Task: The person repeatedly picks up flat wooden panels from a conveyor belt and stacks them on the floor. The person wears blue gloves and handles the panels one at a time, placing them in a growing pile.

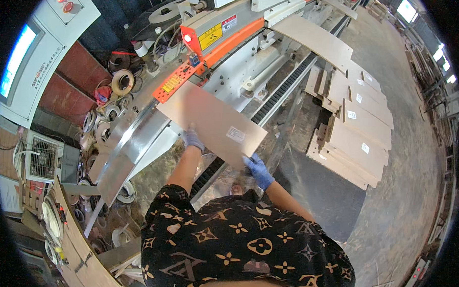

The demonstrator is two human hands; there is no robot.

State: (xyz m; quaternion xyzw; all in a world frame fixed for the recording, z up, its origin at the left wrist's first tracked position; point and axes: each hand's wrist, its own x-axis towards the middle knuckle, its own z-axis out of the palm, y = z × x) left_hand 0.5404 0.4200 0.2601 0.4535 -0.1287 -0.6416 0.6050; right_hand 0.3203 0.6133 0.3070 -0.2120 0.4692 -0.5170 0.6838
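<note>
A flat beige rectangular board [210,117] with a white label [235,134] lies across the infeed side of an edge-banding machine [242,58]. Its far-left end meets the orange perforated plate [175,83] beside the metal guide. My left hand [193,138], in a light glove, holds the board's near edge, with a fingertip showing on top. At the near right corner, my right hand [259,172] in a blue glove grips the board, its thumb side on the upper face. The fingers beneath the board are hidden in both cases.
Another board [314,39] rests farther along the machine. Stacks of labelled boards [356,133] stand to the right beside a dark surface [319,192]. A black roller track [284,87] runs diagonally. Rolls of banding [122,82] and a control cabinet [45,51] are at left.
</note>
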